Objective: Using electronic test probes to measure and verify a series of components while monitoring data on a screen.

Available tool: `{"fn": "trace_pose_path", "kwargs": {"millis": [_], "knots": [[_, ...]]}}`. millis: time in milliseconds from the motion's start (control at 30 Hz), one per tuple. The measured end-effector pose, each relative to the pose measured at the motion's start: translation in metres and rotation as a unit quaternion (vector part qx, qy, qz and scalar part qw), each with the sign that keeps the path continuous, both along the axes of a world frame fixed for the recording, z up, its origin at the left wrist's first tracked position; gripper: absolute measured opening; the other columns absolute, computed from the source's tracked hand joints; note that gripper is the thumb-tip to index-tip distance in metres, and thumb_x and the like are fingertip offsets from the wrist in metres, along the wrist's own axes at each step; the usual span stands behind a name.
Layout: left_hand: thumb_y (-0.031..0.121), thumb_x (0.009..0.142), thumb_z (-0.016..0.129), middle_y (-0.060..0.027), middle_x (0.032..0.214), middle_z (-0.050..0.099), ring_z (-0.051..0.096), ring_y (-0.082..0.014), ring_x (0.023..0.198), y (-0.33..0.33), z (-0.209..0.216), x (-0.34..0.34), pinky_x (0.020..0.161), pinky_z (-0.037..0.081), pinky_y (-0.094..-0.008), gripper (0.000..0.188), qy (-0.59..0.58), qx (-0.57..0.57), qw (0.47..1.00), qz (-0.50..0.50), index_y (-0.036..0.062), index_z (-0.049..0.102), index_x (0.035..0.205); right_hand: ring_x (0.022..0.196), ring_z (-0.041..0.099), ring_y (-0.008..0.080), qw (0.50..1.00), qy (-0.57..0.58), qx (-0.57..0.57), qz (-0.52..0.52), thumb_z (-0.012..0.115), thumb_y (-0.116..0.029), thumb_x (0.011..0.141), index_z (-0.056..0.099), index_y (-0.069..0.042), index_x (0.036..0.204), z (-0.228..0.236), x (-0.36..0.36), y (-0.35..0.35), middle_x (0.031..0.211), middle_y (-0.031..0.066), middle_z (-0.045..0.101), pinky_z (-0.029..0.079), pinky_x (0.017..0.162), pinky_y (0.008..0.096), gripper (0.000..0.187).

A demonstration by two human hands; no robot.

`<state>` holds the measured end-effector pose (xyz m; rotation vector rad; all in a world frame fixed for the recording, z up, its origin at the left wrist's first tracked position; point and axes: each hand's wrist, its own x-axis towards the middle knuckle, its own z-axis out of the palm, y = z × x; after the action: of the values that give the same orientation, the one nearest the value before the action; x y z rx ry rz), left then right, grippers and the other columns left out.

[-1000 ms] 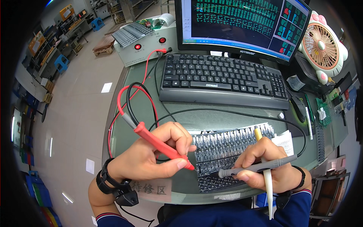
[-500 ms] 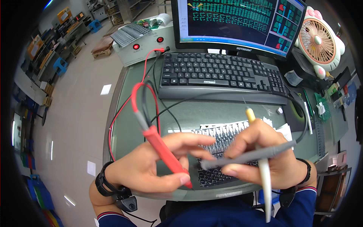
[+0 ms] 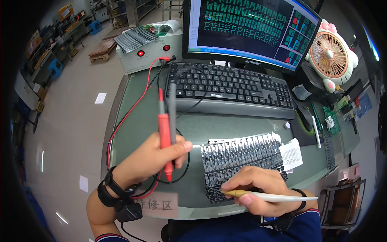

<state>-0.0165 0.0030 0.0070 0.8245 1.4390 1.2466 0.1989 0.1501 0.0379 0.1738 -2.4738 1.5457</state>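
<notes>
My left hand (image 3: 143,161) is closed around two test probes at the left of the table. The red test probe (image 3: 165,133) points tip down, and the dark grey test probe (image 3: 173,121) stands beside it, blurred by motion. My right hand (image 3: 262,189) pinches a slim pen-shaped tool (image 3: 282,197) with a white tapered handle and a yellow front part. Its front end meets the lower part of a panel of small dark circuit boards (image 3: 242,157); the fine tip cannot be made out. My right fingers lie over the panel's lower right area.
Behind the panel are a black keyboard (image 3: 234,86) and a monitor (image 3: 242,32). A grey box with red switches (image 3: 153,52) stands at the back left, its red and black cables running forward. To the right are printed paper (image 3: 291,155), a mouse (image 3: 304,117) and a fan (image 3: 329,52).
The grey probe has passed from my right hand to my left, now alongside the red one. My right hand has lowered, and the pen-shaped tool has swung round from upright onto the panel.
</notes>
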Motion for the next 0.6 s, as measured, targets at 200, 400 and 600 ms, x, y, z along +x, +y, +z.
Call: {"fn": "trace_pose_path", "kwargs": {"millis": [200,400,600], "knots": [[0.031,0.096,0.053,-0.0012,0.070,0.059,0.053,-0.0078,0.064,0.005,-0.011,0.013,0.058,0.043,-0.0228,0.034,0.016,-0.082,0.992,-0.092,0.0044,0.058,0.075,0.068,0.064,0.0214,0.996,0.066,0.057,-0.018,0.070,-0.001,0.077,0.061,-0.001,0.095,-0.009,-0.010,0.002,0.084,0.0113,0.063,0.053,0.060,0.0281,0.020],[0.034,0.094,0.058,-0.0015,0.077,0.063,0.056,-0.0055,0.067,0.008,-0.014,0.015,0.055,0.043,-0.0205,0.032,-0.048,-0.098,0.986,-0.123,0.0052,0.058,0.080,0.054,0.061,0.0168,0.996,0.034,0.060,-0.061,0.073,-0.005,0.076,0.057,-0.003,0.082,-0.014,-0.011,-0.007,0.073,0.0056,0.061,0.048,0.046,0.0257,0.017],[0.033,0.093,0.059,-0.0013,0.079,0.063,0.056,-0.0054,0.069,0.008,-0.017,0.014,0.058,0.043,-0.0205,0.031,-0.063,-0.090,0.985,-0.129,0.0053,0.057,0.080,0.051,0.059,0.0177,0.989,0.065,0.117,-0.069,0.073,-0.006,0.075,0.053,-0.004,0.077,-0.018,-0.012,-0.009,0.064,0.0055,0.058,0.046,0.043,0.0267,0.021]]}}
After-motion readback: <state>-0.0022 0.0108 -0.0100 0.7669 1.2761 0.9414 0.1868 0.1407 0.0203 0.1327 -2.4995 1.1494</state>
